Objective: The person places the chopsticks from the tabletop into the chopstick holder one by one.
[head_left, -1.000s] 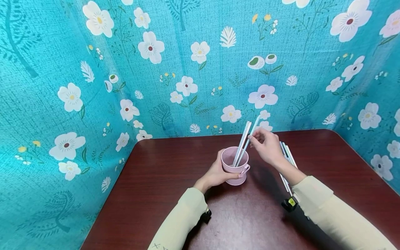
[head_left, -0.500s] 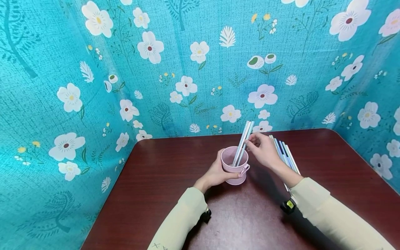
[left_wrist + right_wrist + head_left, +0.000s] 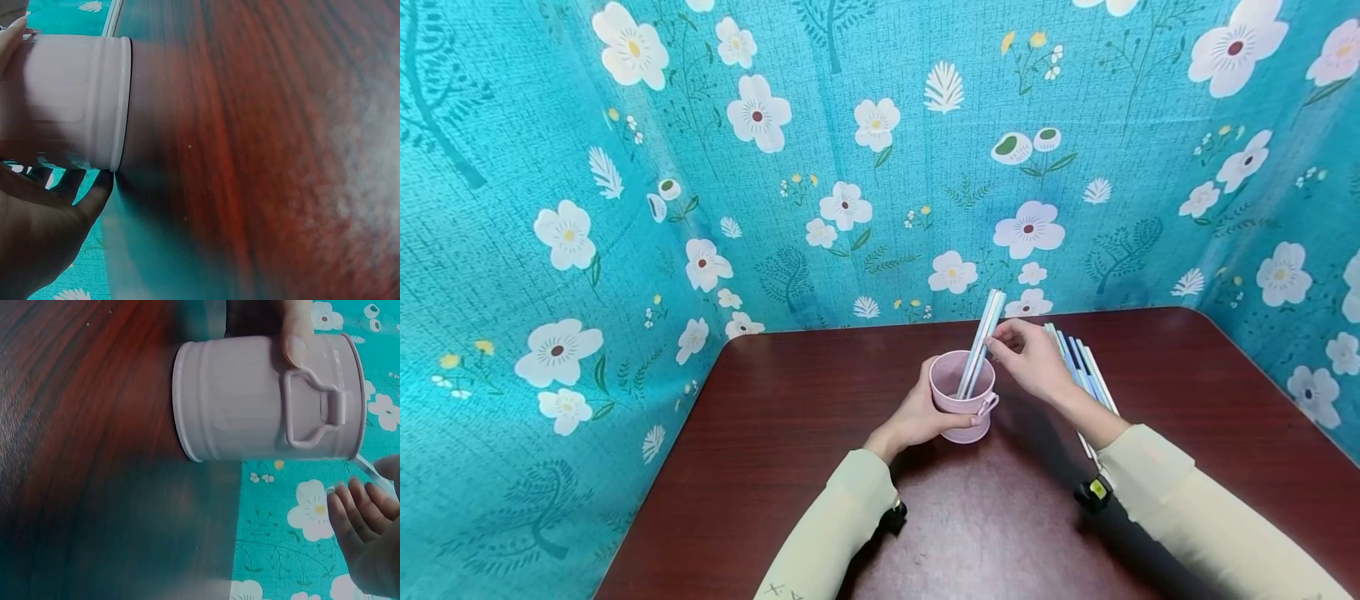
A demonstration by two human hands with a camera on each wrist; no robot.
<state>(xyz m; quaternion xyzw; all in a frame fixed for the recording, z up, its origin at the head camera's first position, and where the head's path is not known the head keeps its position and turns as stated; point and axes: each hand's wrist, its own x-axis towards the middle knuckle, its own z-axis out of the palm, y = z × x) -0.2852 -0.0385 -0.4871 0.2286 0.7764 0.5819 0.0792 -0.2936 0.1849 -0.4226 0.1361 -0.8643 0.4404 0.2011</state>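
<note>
The left hand [image 3: 925, 410] is gripping the pink cup [image 3: 962, 392]; right-hand fingers [image 3: 1003, 340] are pinching the straws [image 3: 983, 342], seating them. Next, judged: release, then reach toward the tabletop straws [image 3: 1086, 375].

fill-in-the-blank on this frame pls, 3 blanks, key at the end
1. The left hand holds the pink ____ on the table.
2. The right hand touches the straws that lean inside the ____.
3. More straws lie flat on the table, behind the ____ hand.

Missing words: cup; cup; right
</note>
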